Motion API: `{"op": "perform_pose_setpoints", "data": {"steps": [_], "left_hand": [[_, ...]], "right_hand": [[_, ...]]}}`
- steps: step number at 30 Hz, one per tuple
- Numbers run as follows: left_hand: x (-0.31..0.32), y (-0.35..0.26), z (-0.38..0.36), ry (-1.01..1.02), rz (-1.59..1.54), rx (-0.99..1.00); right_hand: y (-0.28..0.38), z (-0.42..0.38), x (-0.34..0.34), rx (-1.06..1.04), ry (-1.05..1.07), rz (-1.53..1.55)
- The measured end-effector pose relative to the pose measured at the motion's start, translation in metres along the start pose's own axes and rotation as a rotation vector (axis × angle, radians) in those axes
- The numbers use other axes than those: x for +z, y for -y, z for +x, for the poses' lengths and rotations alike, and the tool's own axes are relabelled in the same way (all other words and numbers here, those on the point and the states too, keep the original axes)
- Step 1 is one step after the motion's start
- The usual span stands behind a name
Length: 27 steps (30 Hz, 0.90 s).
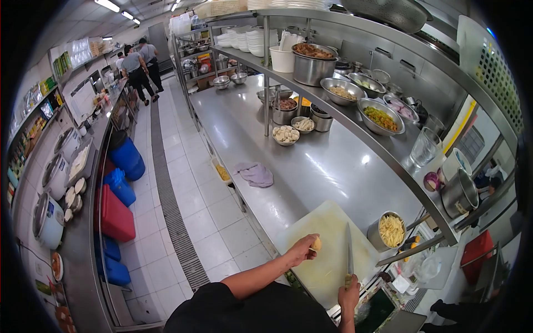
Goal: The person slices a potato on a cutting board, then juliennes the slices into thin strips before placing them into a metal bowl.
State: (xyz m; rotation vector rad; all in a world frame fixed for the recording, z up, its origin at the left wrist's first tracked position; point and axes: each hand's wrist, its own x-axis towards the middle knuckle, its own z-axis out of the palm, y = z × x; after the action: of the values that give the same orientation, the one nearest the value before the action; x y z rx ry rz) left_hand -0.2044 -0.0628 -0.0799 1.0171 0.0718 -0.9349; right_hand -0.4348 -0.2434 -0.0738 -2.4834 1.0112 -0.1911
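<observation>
My left hand [300, 250] is closed around a small, rounded, yellowish piece of what looks like potato [316, 244], over the left part of the cutting board [319, 277]. My fingers hide part of the piece. My right hand [349, 293] grips the pale handle of a kitchen knife [349, 252]. Its long blade points away from me, over the board's right part, apart from the piece in my left hand. Just right of the board stands a metal pot [380, 237] filled with pale yellow sticks that look like cut potato.
A crumpled cloth [255, 174] lies on the steel table [300, 194]. Further back stand bowls of chopped food, including a bowl of white pieces [286, 135]. An overhead steel shelf [355, 119] carries a pot and several bowls. Blue bins [126, 155] line the aisle, where people [136, 64] stand.
</observation>
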Motion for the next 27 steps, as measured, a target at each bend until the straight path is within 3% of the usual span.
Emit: {"op": "perform_pose_setpoints", "data": {"steps": [1, 3, 4, 6, 9, 10, 12, 13, 15, 16, 18, 19, 21, 22, 23, 25, 26, 27], "left_hand": [[0.001, -0.005, 0.0, 0.001, -0.003, 0.003], [-0.001, -0.015, -0.001, -0.007, -0.099, 0.128], [-0.003, -0.021, 0.0, -0.005, -0.102, 0.122], [-0.01, -0.034, 0.002, 0.061, -0.218, 0.221], [-0.01, -0.047, 0.004, 0.056, -0.26, 0.263], [-0.007, -0.052, 0.003, 0.043, -0.262, 0.259], [-0.006, -0.052, 0.005, 0.047, -0.265, 0.256], [-0.006, -0.052, 0.006, 0.05, -0.268, 0.257], [-0.008, -0.049, 0.007, 0.056, -0.262, 0.237], [-0.008, -0.049, 0.007, 0.065, -0.253, 0.218], [-0.007, -0.047, 0.006, 0.048, -0.238, 0.217], [-0.007, -0.044, 0.006, 0.03, -0.22, 0.215], [-0.01, -0.043, 0.009, 0.065, -0.204, 0.171], [-0.01, -0.043, 0.011, 0.097, -0.188, 0.132], [-0.008, -0.041, 0.014, 0.102, -0.186, 0.132], [0.0, -0.039, 0.015, 0.113, -0.161, 0.12], [0.003, -0.038, 0.016, 0.118, -0.157, 0.119], [0.008, -0.038, 0.016, 0.127, -0.138, 0.116]], "right_hand": [[-0.004, 0.001, -0.001, -0.003, -0.002, -0.003], [-0.01, -0.002, -0.005, 0.059, 0.136, 0.369], [-0.007, -0.006, -0.011, 0.065, 0.136, 0.365], [0.002, -0.017, -0.019, 0.154, 0.451, 0.48], [0.001, -0.032, -0.009, -0.092, 0.651, 0.37], [-0.011, -0.037, 0.005, -0.088, 0.649, 0.37], [-0.047, -0.044, 0.045, -0.294, 0.6, 0.547], [-0.045, -0.049, 0.034, -0.292, 0.601, 0.546], [-0.044, -0.066, -0.002, 0.125, 0.601, 0.589], [-0.055, -0.069, -0.009, 0.126, 0.601, 0.587], [-0.094, -0.08, -0.018, 0.289, 0.567, 0.155], [-0.098, -0.091, -0.02, 0.292, 0.568, 0.153], [-0.099, -0.112, -0.016, 0.427, 0.036, 0.631], [-0.097, -0.118, -0.013, 0.356, -0.1, 0.68], [-0.097, -0.118, -0.013, 0.356, -0.105, 0.681], [-0.091, -0.118, -0.016, 0.181, -0.067, 0.403], [-0.087, -0.117, -0.018, 0.182, -0.072, 0.405], [-0.07, -0.111, -0.028, 0.009, -0.106, 0.281]]}}
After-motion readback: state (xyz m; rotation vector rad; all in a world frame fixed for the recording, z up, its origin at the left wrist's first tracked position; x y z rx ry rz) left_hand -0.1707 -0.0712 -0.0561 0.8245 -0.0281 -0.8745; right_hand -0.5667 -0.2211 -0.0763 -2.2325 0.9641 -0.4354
